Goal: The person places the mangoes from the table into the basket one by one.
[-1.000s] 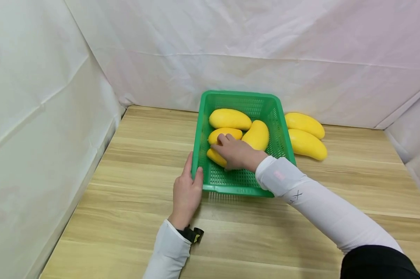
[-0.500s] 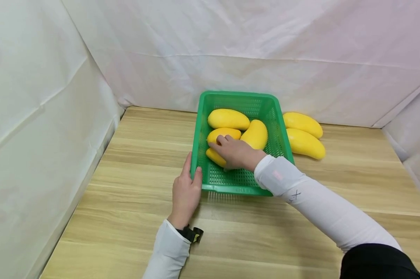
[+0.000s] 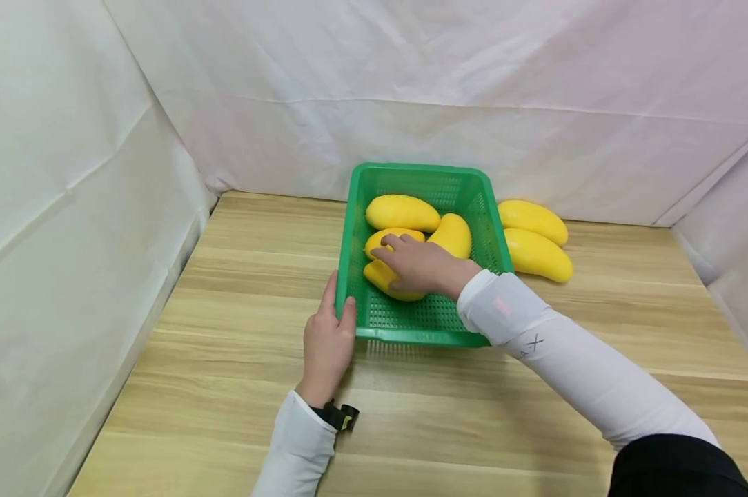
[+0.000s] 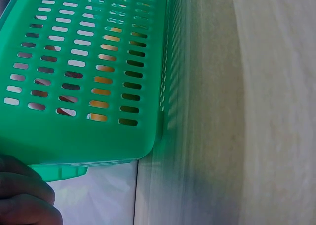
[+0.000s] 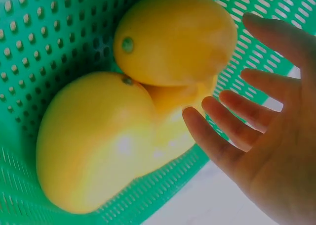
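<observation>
A green plastic basket (image 3: 426, 338) holds several yellow mangoes. My left hand (image 3: 328, 352) grips its near left corner, thumb over the rim; in the left wrist view its fingers (image 4: 24, 198) show beside the basket wall. Over the mangoes is my right hand (image 3: 420, 266), fingers spread and slightly bent, holding nothing. The front mango (image 3: 383, 277) lies partly beneath it, and the one behind, the middle-left mango (image 3: 375, 244), is partly covered too. A back mango (image 3: 401, 212) and a right-hand mango (image 3: 453, 235) lie alongside. The right wrist view shows a gap between the fingertips and the mangoes.
Two more mangoes (image 3: 538, 255) lie side by side on the wooden table (image 3: 237, 297), just right of the basket. White cloth walls (image 3: 411, 90) enclose the table at the back and both sides.
My right hand has lifted off the front mango and its fingers have opened, so more of that mango shows. The left hand keeps its hold on the basket; the view has shifted slightly.
</observation>
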Motion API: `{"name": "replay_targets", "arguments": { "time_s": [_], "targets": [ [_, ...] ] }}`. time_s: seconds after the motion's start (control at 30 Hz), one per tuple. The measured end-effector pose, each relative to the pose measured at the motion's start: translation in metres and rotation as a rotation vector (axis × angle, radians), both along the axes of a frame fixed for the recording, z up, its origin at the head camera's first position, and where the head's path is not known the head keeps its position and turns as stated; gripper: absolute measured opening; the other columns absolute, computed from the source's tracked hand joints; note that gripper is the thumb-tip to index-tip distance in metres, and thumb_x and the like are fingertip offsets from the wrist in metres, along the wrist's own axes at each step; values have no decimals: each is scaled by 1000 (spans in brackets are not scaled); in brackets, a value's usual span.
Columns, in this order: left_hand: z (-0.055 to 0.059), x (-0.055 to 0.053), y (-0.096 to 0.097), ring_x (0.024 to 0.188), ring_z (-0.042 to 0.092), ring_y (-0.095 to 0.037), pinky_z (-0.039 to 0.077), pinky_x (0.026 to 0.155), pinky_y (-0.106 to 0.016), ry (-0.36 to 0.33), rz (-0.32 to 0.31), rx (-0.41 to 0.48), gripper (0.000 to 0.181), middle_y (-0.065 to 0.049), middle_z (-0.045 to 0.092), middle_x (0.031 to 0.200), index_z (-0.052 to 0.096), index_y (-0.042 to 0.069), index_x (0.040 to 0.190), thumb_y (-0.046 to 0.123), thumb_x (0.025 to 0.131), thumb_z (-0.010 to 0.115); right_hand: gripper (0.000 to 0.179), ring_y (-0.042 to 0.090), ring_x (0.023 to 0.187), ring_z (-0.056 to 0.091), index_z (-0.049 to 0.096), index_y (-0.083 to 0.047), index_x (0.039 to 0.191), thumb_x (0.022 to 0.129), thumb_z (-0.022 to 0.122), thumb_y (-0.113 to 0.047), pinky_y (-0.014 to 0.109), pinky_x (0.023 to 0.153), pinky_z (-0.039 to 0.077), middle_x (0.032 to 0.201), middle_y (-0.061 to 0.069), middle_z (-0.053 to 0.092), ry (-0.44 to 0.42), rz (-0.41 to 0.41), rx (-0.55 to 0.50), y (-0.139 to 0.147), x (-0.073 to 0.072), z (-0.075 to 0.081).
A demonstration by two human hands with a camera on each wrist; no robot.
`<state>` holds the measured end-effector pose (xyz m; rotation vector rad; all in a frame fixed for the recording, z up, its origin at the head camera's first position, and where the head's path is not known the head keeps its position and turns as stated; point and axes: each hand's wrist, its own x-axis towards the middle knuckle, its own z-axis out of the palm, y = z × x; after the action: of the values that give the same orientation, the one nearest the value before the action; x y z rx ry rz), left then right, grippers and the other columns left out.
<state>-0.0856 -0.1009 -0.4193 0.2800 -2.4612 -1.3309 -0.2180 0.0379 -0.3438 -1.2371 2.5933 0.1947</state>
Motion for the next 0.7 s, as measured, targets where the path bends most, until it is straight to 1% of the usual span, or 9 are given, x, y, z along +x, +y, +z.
{"name": "replay_targets", "arguments": {
  "time_s": [0.1, 0.2, 0.3, 0.4, 0.47, 0.57, 0.63, 0.7],
  "targets": [
    [0, 0, 0, 51, 47, -15, 44, 56, -34, -8, 3, -2, 51, -2, 47, 52, 29, 19, 141, 32, 93, 43, 62, 28, 118, 36, 34, -17, 138, 84, 59, -35, 38, 81, 44, 136, 9, 33, 0, 18, -3, 2, -2, 7],
    [-1, 0, -1, 46, 43, -16, 41, 51, -32, -15, -5, 2, 51, -2, 42, 49, 28, 20, 141, 32, 93, 43, 62, 28, 120, 36, 34, -16, 138, 85, 58, -35, 38, 87, 41, 136, 8, 34, -14, 23, -12, 5, -2, 13],
    [0, 0, -1, 43, 39, -16, 39, 48, -31, -11, -9, 2, 51, -1, 39, 47, 29, 18, 141, 32, 93, 43, 61, 26, 123, 34, 33, -17, 139, 86, 57, -36, 39, 91, 38, 137, 7, 34, -27, 11, -7, 11, -2, 20],
    [1, 0, -1, 43, 38, -16, 39, 48, -32, -11, -8, 8, 52, -3, 41, 47, 29, 17, 140, 31, 93, 43, 61, 25, 124, 33, 32, -17, 139, 86, 57, -35, 40, 92, 38, 137, 6, 34, -36, -8, -4, 16, -1, 26],
    [1, 0, -1, 45, 42, -15, 42, 51, -33, -9, -4, 15, 52, -7, 50, 54, 29, 17, 140, 31, 93, 43, 61, 25, 124, 33, 32, -18, 139, 87, 56, -35, 40, 92, 37, 137, 7, 34, -39, -23, 0, 20, -1, 29],
    [0, 1, -1, 52, 49, -16, 46, 59, -36, -7, -3, 19, 51, -15, 62, 73, 29, 18, 140, 32, 93, 43, 60, 25, 123, 33, 32, -18, 139, 87, 56, -35, 41, 90, 39, 137, 7, 35, -45, -46, -9, 25, 0, 33],
    [0, 1, 0, 60, 53, -17, 47, 65, -38, 1, 0, 16, 51, -18, 64, 87, 30, 18, 140, 32, 93, 43, 60, 26, 122, 35, 33, -17, 139, 87, 56, -34, 40, 89, 39, 136, 8, 35, -44, -57, -26, 30, 0, 36],
    [0, 0, 0, 62, 54, -19, 47, 67, -40, 5, -1, 13, 51, -20, 63, 90, 30, 18, 140, 32, 93, 43, 59, 26, 119, 38, 34, -16, 138, 86, 57, -34, 40, 88, 40, 135, 9, 37, -30, -59, -57, 35, 0, 38]
  ]
}}
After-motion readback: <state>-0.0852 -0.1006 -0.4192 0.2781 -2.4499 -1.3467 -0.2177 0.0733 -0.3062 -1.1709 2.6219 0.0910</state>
